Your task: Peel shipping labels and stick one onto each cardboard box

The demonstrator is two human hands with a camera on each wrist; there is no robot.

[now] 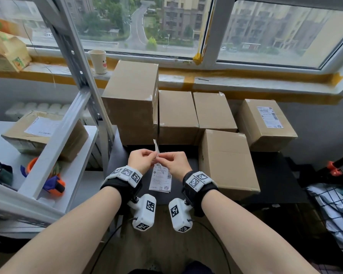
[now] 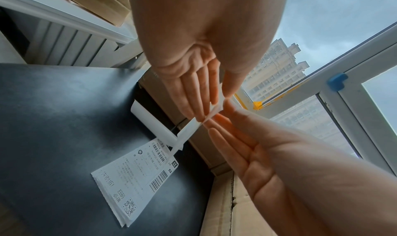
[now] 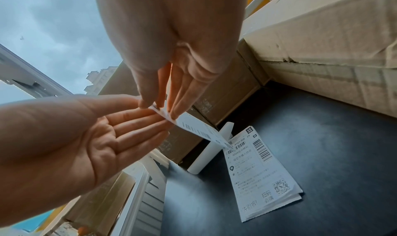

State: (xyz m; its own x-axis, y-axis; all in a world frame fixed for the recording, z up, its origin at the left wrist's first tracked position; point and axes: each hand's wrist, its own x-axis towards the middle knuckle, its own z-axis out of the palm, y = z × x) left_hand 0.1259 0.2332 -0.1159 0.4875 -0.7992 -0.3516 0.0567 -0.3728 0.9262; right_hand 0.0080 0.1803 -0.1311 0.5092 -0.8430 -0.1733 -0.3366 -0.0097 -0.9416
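Above black table [image 1: 275,175], both hands' fingers [image 2: 206,90] pinch upright label [image 1: 156,147], long axis vertical.

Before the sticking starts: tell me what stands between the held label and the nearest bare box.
Nothing visible. Both the left hand and right hand pinch the label above the black table; the nearest bare box sits just right, top unobstructed.

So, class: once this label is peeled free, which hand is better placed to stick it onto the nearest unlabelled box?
Probably the right hand. Both hands pinch the label, but the nearest bare box stands just to the right of it, while the left hand would have to cross over.
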